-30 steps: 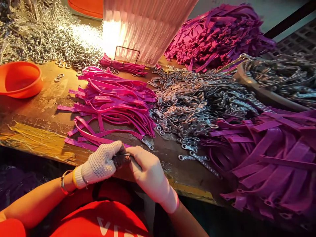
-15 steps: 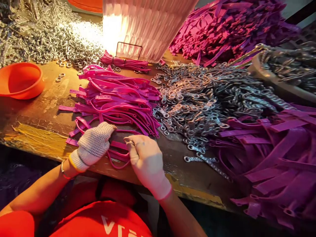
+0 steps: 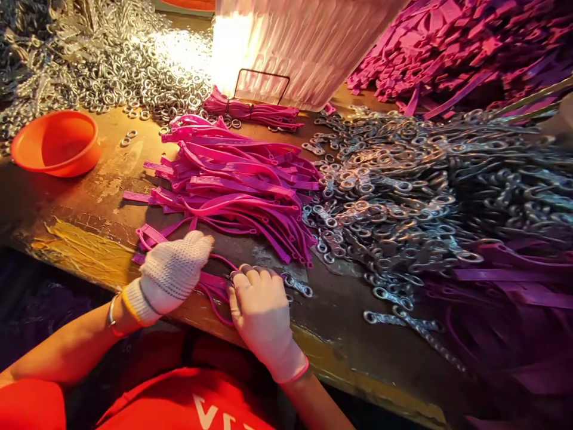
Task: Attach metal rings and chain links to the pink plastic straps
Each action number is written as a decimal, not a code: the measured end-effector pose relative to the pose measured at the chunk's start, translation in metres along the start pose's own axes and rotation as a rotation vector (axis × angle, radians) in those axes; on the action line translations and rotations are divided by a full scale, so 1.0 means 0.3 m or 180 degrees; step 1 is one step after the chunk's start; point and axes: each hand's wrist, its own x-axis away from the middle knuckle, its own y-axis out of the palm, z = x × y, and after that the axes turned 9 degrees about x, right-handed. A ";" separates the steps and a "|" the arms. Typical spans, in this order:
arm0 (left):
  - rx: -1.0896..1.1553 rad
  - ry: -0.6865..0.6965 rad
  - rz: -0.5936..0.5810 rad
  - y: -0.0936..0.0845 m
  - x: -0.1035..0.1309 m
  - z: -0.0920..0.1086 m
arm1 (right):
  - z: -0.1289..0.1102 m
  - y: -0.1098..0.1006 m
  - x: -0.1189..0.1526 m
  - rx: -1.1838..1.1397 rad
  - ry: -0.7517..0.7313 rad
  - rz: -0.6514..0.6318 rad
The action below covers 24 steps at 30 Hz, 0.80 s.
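My left hand (image 3: pixel 174 272), in a knitted dotted glove, is closed with its fingertips pinched on a pink strap (image 3: pixel 215 285). Straps run from under it towards my right hand (image 3: pixel 264 316). That hand wears a thin white glove, and its fingers are curled down over the strap ends. From beneath them juts a silvery metal link (image 3: pixel 298 285) with a ring at its end; the rest of it is covered. Just beyond both hands lies a heap of pink straps (image 3: pixel 242 185) with small looped ends.
To the right spreads a heap of metal links (image 3: pixel 380 191), with purple straps (image 3: pixel 505 304) in front. At the left stand an orange bowl (image 3: pixel 56 146) and a pile of metal rings (image 3: pixel 134 74). A translucent ribbed panel (image 3: pixel 295 54) stands behind; more straps (image 3: pixel 465 48) are piled back right.
The whole scene has shifted right in the picture. My right fingers, earlier pinching a metal ring end, have lowered and curled over the straps. A metal link now shows beside them.
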 end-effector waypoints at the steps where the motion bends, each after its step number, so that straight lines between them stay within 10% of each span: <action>1: 0.0074 0.0117 -0.0025 -0.007 -0.035 0.021 | 0.003 0.004 0.004 -0.0063 -0.0029 0.0045; 11: 0.0626 -0.0462 -0.0699 -0.005 -0.266 0.177 | 0.007 0.035 0.018 -0.0470 -0.0065 0.0390; 18: 0.0720 0.0043 -0.0338 -0.003 -0.205 0.152 | 0.027 0.005 0.040 -0.0795 -0.0027 0.0729; 24: 0.2751 0.0449 0.0304 0.014 -0.050 0.166 | 0.080 -0.132 0.123 -0.1378 0.0329 0.1037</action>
